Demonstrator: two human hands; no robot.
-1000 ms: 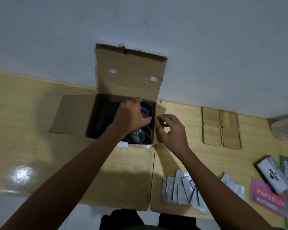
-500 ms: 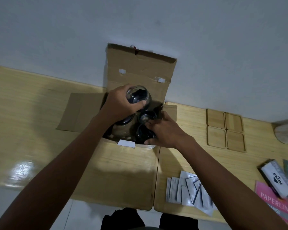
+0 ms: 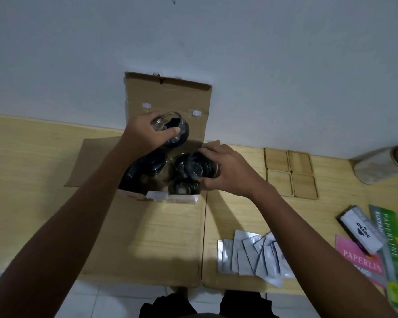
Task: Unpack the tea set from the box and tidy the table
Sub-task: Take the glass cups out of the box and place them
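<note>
Glass cups are leaving the box (image 3: 138, 228): we are gripping one cup (image 3: 170, 129) above it in our left hand (image 3: 145, 136), curling our right hand (image 3: 225, 171) around a second cup (image 3: 194, 167) at its rim, and lifting straight, keeping them apart.

The wooden counter (image 3: 44, 157) carries the open box (image 3: 168, 102), four wooden coasters (image 3: 291, 172), foil sachets (image 3: 248, 255), booklets (image 3: 363, 262) and possibly a jar (image 3: 381, 164).
</note>
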